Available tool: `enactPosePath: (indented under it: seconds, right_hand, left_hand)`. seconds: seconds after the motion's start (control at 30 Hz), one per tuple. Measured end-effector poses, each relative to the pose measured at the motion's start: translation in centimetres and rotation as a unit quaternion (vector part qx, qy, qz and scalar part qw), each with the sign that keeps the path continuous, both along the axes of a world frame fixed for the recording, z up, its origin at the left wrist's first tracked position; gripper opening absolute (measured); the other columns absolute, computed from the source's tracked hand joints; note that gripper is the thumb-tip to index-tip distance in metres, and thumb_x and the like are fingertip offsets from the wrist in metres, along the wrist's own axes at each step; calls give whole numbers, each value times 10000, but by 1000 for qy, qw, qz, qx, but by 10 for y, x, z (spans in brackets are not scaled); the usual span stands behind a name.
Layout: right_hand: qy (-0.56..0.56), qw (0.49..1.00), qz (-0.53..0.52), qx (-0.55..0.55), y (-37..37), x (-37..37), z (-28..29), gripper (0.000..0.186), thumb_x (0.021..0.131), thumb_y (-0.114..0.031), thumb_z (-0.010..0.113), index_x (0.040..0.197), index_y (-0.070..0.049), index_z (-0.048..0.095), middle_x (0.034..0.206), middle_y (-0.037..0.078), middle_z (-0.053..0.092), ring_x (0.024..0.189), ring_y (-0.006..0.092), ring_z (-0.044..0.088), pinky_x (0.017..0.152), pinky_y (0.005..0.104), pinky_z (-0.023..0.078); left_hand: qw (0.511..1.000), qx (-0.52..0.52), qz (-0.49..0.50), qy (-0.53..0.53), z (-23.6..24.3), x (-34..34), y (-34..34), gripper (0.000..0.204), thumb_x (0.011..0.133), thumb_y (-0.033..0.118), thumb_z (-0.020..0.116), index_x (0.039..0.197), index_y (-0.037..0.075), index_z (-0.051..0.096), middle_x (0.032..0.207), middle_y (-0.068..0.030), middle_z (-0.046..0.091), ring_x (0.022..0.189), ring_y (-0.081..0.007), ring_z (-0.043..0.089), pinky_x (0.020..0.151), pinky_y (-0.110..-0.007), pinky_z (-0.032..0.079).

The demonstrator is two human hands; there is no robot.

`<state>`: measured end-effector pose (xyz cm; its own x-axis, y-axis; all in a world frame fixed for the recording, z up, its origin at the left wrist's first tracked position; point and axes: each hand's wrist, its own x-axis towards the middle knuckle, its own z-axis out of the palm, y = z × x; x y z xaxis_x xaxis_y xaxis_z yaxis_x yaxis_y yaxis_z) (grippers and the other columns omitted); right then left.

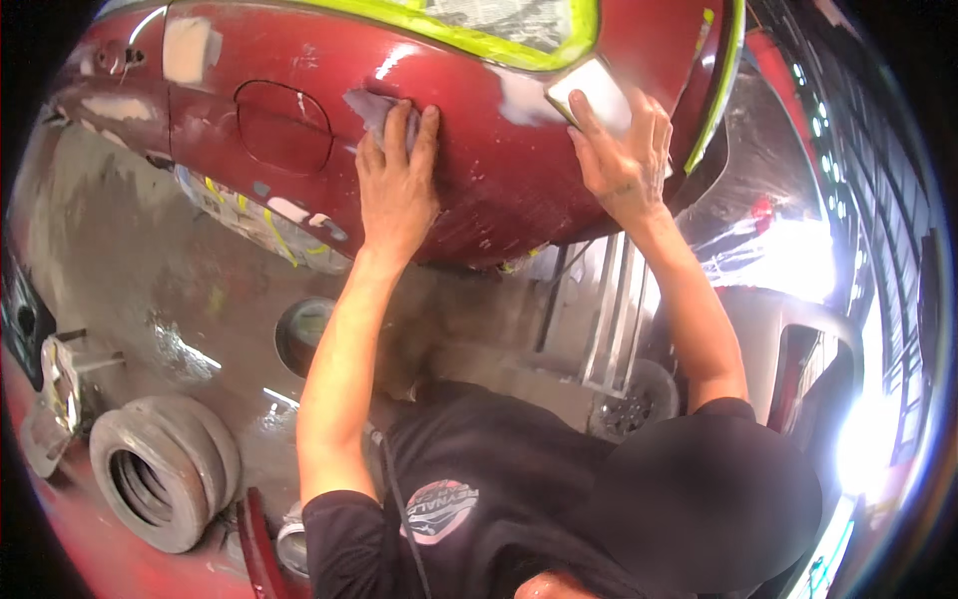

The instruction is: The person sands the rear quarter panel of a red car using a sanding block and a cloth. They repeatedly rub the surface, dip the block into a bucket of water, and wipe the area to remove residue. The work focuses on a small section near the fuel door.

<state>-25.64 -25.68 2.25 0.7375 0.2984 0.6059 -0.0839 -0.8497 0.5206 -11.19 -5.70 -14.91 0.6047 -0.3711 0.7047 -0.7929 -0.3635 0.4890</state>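
Observation:
A dark red car body panel (pixel 459 140) curves across the top of the head view, with pale filler patches and scratches. My left hand (pixel 399 190) lies on it with the fingers stretched out, their tips over a greyish patch (pixel 369 108); whether that is a thin sheet or a coating I cannot tell. Farther right, my right hand (pixel 624 165) grips a pale flat sanding block (pixel 591 88) against the panel, index finger along its top. The block sits below the masked window, next to a whitish filler patch (pixel 527 98).
Yellow-green masking tape (pixel 589 45) edges the window above. A fuel flap (pixel 282 125) is left of my left hand. Tyres (pixel 150 474) lie on the grey floor at lower left. A metal frame (pixel 604 309) and a pale plastic chair (pixel 788 319) stand at right.

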Motion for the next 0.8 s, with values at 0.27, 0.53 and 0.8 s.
enactPosePath:
  seconds: [0.27,0.53,0.8]
  right_hand:
    - [34,999,23,5,17,27,11,483,824,-221,821,1302,-251,761,1347,261,573,1213,426,562,991,536,470]
    - [25,999,22,0,27,49,-1,512,803,-228,845,1307,-258,760,1330,261,586,1215,429,567,1007,533,465]
    - [5,1000,-4,-3,29,50,-5,520,795,-198,822,1308,-256,761,1311,258,583,1190,422,573,1000,534,465]
  left_hand:
    - [1000,-14,14,-6,-1,2,1,778,818,-1,644,1573,138,518,1602,-204,425,1335,-491,489,1134,-610,396]
    - [1000,-19,25,3,-1,-3,-4,813,809,-5,632,1594,149,491,1615,-198,411,1366,-501,465,1163,-637,356]
    - [999,-28,10,-11,0,-4,-11,765,824,23,639,1571,130,517,1593,-209,443,1347,-501,485,1151,-625,386]
